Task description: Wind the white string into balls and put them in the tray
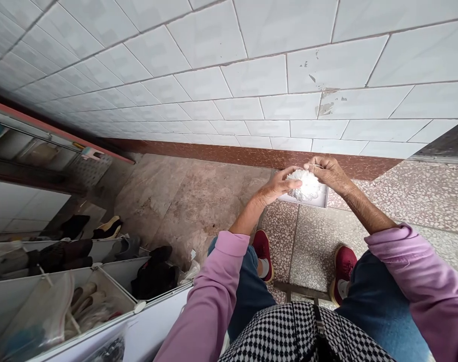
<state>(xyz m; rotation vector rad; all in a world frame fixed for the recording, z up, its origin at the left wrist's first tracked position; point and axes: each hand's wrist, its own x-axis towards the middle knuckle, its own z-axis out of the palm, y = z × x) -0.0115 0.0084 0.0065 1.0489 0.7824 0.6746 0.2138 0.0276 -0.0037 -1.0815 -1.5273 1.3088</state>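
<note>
Below upper-frame tiles (206,42), our left hand (276,186) cups a white bundle (310,186), right hand (329,174) pinched closed: likely adjusting, steadiness needed next.

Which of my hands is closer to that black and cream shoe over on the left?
Left. Your left hand, on the white ruffled item, is to the right of the black and cream shoe; your right hand is farther right.
</note>
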